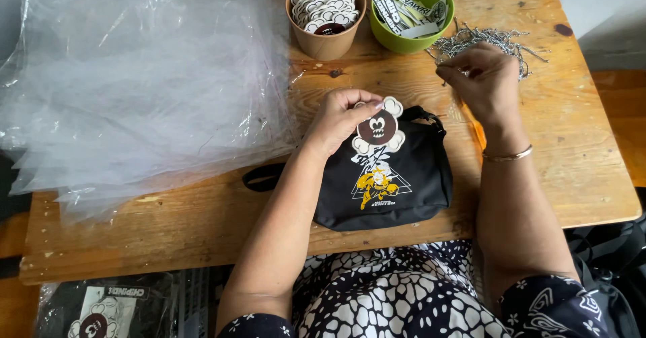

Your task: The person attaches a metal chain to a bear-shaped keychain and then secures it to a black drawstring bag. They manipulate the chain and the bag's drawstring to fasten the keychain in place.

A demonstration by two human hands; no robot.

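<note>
My left hand (340, 119) pinches a flower-shaped tag (379, 128) over the black bag (404, 183). My right hand (486, 79), bent beside the bag, grips little chains (481, 42).

left of the black bag (390, 176) lie clear plastic sleeves (134, 75); above it, a green bowl (412, 42) of black-white labels (404, 8); a flower-shaped tag (379, 126) in my left hand (340, 119).

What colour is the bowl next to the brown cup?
Green bowl, seen best in the head view.
</note>
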